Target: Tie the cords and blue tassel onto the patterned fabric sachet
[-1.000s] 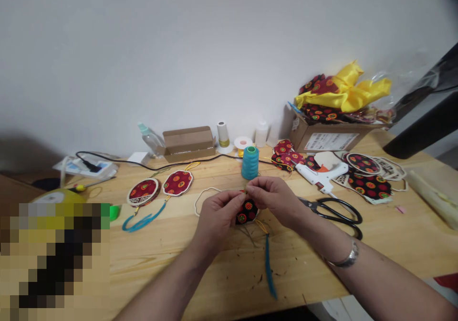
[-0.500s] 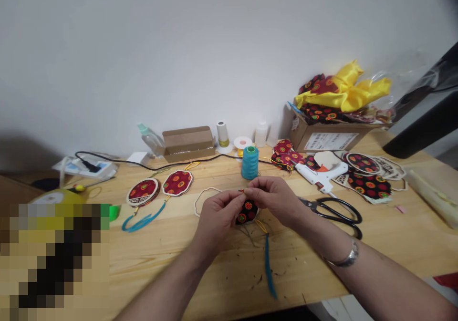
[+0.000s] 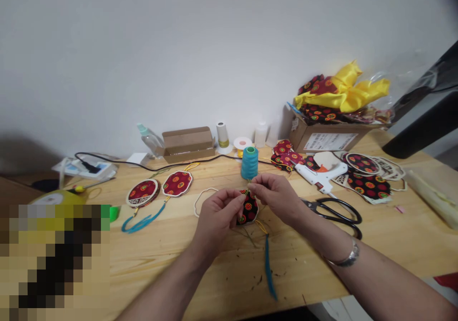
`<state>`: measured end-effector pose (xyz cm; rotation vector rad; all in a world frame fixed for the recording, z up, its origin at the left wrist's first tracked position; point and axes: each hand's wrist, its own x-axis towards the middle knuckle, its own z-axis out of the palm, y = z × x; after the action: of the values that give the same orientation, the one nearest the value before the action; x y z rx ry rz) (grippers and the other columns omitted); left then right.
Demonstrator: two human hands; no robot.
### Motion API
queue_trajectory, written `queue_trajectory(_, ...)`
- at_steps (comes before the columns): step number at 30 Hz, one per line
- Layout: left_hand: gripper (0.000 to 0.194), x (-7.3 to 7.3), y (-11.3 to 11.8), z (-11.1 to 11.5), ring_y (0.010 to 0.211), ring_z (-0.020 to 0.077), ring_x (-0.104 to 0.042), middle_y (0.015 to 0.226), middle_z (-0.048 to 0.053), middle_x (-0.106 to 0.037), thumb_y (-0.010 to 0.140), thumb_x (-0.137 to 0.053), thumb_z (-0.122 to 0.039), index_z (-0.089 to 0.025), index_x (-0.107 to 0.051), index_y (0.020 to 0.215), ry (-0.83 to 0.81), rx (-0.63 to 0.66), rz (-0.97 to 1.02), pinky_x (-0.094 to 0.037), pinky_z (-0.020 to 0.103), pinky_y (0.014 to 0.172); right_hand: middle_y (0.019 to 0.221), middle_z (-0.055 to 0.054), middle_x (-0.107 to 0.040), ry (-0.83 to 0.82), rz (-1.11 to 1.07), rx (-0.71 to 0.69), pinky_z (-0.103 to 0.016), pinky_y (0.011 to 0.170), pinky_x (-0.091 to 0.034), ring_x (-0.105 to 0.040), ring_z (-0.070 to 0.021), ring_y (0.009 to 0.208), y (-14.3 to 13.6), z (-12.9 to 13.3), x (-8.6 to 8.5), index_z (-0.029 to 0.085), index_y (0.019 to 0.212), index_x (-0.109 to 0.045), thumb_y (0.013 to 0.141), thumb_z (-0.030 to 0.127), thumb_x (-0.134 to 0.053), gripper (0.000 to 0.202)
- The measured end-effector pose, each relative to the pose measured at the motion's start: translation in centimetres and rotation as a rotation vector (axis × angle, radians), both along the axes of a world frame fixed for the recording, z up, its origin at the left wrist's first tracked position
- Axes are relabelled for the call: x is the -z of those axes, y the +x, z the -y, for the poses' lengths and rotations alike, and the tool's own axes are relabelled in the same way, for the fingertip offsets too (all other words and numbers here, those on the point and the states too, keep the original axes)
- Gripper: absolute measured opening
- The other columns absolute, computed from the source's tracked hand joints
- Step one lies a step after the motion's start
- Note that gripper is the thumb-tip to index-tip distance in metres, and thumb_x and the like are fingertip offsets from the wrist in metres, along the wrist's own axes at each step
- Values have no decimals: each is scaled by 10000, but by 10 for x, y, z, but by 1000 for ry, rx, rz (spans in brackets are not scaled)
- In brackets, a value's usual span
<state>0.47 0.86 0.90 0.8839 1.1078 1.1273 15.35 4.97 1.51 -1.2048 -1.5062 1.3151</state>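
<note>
In front of me lies a scalloped ornament of black flowered fabric with a pale rim. A yellow loop and a blue tassel hang from its lower edge. At its upper left, my left hand is closed in a pinch, covering part of it. My right hand pinches just above its upper right edge. A short bit of thin yellowish cord shows at the fingertips; its ends are hidden. Behind the hands stands a cone of blue thread. A bare pale frame lies partly under my left hand.
Black-handled scissors and a white glue gun lie to the right. Two red fabric ornaments lie left. Behind are an open cardboard box, a black cable and a carton heaped with fabric.
My hands have moved slightly apart at the fingertips, the right one a little to the right. More of the black fabric and a bit of yellowish cord now show between them.
</note>
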Motion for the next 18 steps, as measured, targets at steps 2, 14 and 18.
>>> queue_trajectory(2, 190, -1, 0, 1, 400, 38, -354, 470, -50, -501, 700, -688, -322, -147, -617, 701, 8, 15, -27, -223, 166, 394, 540, 34, -515, -10, 7, 4, -222, 459, -314, -390, -84, 477, 0, 0, 0, 172, 633, -550, 729, 338, -598, 198)
queue_trajectory(14, 64, -9, 7, 5, 561, 122, -565, 595, 10, -650, 656, -704, -239, -178, -689, 659, 169, 24, -209, -436, 214, 535, 511, 33, -520, -91, -123, -9, -215, 417, -271, -353, -63, 425, -1, -1, -1, 170, 605, -525, 721, 378, -605, 251)
queue_trajectory(18, 79, -8, 7, 7, 543, 122, -542, 579, 13, -637, 663, -695, -246, -172, -685, 636, 197, 43, -303, -418, 216, 527, 519, 31, -528, -91, -150, 4, -213, 407, -258, -348, -59, 420, -1, -1, 0, 170, 611, -526, 711, 364, -613, 234)
